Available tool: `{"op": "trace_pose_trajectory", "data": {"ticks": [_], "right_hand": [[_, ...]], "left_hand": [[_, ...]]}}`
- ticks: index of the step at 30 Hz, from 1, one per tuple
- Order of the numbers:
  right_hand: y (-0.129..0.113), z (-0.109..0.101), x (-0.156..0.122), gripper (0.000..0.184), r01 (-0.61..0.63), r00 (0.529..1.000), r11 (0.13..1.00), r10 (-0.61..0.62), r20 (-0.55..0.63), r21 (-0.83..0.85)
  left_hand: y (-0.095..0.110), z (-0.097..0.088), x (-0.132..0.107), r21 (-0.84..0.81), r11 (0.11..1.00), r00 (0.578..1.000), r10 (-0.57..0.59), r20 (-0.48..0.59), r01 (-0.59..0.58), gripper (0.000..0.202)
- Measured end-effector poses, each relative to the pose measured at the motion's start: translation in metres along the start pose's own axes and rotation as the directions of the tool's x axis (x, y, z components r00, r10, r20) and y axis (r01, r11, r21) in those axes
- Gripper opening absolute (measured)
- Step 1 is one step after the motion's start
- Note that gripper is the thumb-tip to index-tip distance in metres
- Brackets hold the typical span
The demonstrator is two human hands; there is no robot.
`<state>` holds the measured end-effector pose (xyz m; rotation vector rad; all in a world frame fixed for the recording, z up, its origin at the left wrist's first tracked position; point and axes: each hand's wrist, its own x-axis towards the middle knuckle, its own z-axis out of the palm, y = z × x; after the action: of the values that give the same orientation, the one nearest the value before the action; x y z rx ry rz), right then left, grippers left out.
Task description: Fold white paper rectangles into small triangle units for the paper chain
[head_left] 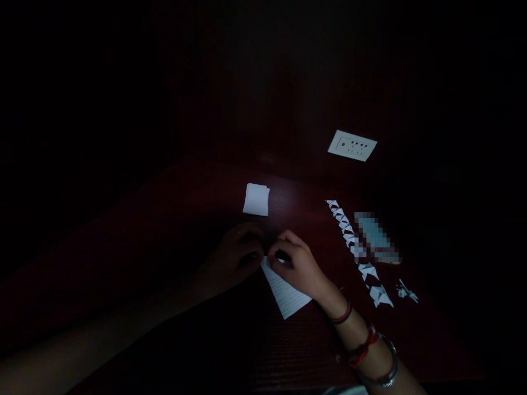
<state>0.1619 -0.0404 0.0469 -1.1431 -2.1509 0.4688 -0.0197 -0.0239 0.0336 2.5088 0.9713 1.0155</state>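
The scene is very dark. My left hand (239,255) and my right hand (298,266) meet at the top edge of a white lined sheet of paper (288,296) that lies on a dark wooden table (164,230). Both hands have their fingers curled and pinch the paper's upper edge. My right wrist wears red threads and a metal bangle. A small white folded stack of paper (256,199) lies just beyond the hands.
A row of small folded white paper triangles (356,249) runs diagonally at the right, beside a blurred bluish object (376,237). A tiny white paper scrap (407,291) lies near it. A white wall socket plate (352,145) sits behind the table.
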Motion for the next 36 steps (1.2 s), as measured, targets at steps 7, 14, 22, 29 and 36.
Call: {"op": "trace_pose_trajectory", "data": {"ticks": [7,14,22,29,36], "right_hand": [[0.008,-0.023,-0.005,0.008,0.001,0.997,1.0,-0.001,0.077,0.008],[0.019,-0.039,-0.012,0.008,0.028,0.989,0.992,-0.01,0.147,-0.125],[0.016,-0.033,-0.013,0.014,0.048,0.999,0.99,-0.047,0.014,-0.136],[-0.003,-0.006,-0.006,0.008,0.126,0.991,0.972,-0.13,-0.008,-0.198],[-0.004,-0.004,-0.007,0.009,0.114,0.99,0.978,-0.126,-0.057,-0.172]], "left_hand": [[0.004,-0.011,0.0,0.015,1.0,0.999,0.023,-0.036,-0.022,0.01],[-0.003,-0.012,-0.003,0.06,0.998,1.0,0.002,-0.026,0.0,0.01],[-0.004,-0.012,-0.003,0.073,0.997,0.999,0.006,-0.051,-0.002,0.01],[-0.004,-0.003,-0.005,0.061,0.994,0.992,0.099,-0.074,-0.094,0.013],[-0.002,-0.001,-0.005,0.057,0.992,0.991,0.114,-0.073,-0.11,0.013]]}}
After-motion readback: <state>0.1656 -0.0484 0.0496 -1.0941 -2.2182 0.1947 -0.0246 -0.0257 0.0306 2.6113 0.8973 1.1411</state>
